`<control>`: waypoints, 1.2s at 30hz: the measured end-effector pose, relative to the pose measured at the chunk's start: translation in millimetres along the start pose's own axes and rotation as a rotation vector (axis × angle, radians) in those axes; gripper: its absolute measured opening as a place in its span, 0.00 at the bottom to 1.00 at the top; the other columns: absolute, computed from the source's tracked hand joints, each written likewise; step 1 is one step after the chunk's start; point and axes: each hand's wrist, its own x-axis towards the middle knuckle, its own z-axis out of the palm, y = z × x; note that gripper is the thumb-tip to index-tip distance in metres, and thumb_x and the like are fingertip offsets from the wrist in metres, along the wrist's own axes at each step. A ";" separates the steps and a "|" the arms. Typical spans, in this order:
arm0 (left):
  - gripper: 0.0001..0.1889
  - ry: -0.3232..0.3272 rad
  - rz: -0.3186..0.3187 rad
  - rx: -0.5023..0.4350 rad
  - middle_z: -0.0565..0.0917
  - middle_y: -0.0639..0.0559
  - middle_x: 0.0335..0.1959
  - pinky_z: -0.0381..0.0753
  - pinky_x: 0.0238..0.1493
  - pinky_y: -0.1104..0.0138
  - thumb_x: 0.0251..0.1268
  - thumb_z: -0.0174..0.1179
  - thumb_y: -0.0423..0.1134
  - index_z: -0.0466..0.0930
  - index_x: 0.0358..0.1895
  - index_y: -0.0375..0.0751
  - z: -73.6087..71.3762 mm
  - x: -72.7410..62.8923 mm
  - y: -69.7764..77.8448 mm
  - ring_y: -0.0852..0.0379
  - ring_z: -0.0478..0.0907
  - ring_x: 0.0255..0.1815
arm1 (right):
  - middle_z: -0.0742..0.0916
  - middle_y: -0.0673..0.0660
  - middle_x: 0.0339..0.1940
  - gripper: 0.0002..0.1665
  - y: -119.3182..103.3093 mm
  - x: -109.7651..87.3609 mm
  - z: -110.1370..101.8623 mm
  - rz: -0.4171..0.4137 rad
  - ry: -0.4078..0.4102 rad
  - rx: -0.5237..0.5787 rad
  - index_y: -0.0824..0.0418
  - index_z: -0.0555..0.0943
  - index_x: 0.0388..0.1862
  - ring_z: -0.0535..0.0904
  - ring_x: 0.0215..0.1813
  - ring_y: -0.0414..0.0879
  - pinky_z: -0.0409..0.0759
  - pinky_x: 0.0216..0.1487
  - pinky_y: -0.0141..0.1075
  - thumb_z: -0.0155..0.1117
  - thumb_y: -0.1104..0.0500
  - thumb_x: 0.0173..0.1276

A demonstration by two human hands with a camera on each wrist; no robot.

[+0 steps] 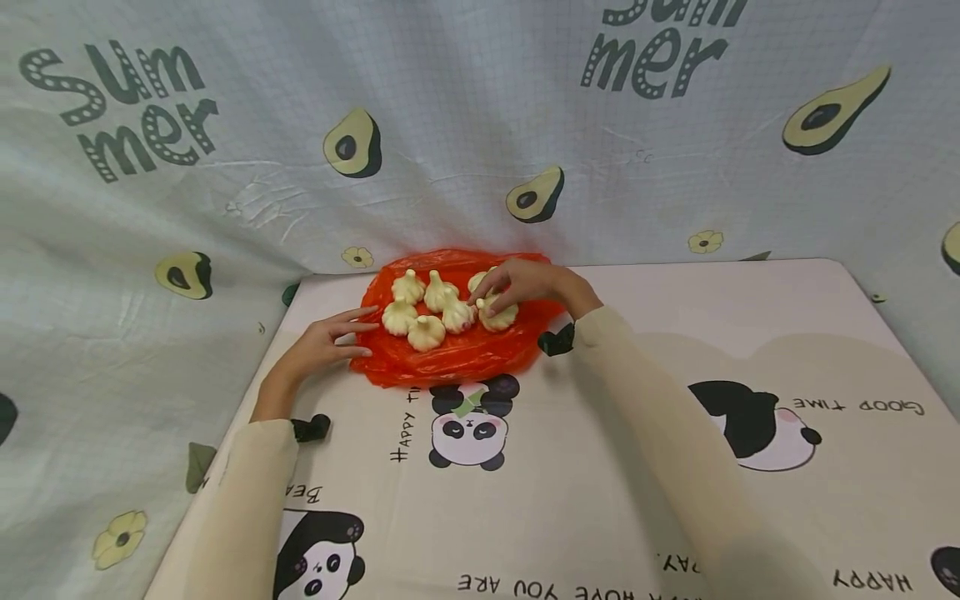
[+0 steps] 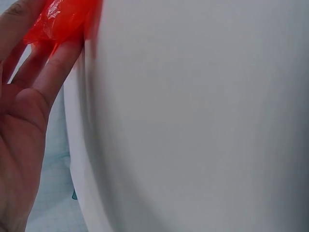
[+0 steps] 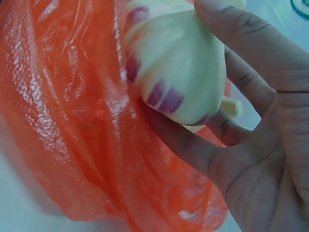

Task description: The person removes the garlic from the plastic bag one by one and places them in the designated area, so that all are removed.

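Several pale garlic bulbs sit together on a crumpled red plastic bag at the far side of the table. My right hand reaches over the bag's right part. It holds a garlic bulb with purple patches between thumb and fingers, close by the bag's folds in the right wrist view. At the bag's left edge, my left hand touches the plastic with spread, fairly straight fingers. In the left wrist view its fingertips are partly hidden behind the red film.
A pale tablecloth printed with pandas and lettering covers the table. Behind it hangs a light curtain with avocado prints, close to the bag's far edge. Black straps circle both wrists.
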 end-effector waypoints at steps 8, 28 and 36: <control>0.24 0.003 0.005 -0.083 0.65 0.42 0.78 0.64 0.73 0.44 0.65 0.70 0.34 0.79 0.63 0.37 -0.2 -0.6 -0.5 0.37 0.58 0.79 | 0.88 0.51 0.55 0.17 -10.4 -11.8 -5.6 -0.080 0.009 -0.074 0.56 0.89 0.53 0.78 0.61 0.47 0.79 0.63 0.40 0.74 0.56 0.66; 0.10 -0.051 0.087 -0.136 0.68 0.38 0.75 0.58 0.77 0.56 0.75 0.55 0.32 0.84 0.51 0.34 -5.0 -2.3 -9.4 0.37 0.55 0.80 | 0.88 0.52 0.53 0.17 -5.7 -73.2 -19.7 -0.125 0.216 -0.062 0.55 0.89 0.53 0.79 0.56 0.49 0.82 0.58 0.44 0.74 0.55 0.66; 0.15 -0.053 0.061 -0.244 0.66 0.32 0.75 0.72 0.69 0.65 0.74 0.57 0.29 0.71 0.59 0.30 -4.4 -2.6 -4.0 0.32 0.63 0.75 | 0.89 0.53 0.51 0.16 3.8 -90.6 -20.4 -0.149 0.254 -0.059 0.56 0.89 0.52 0.81 0.50 0.48 0.81 0.49 0.34 0.75 0.58 0.65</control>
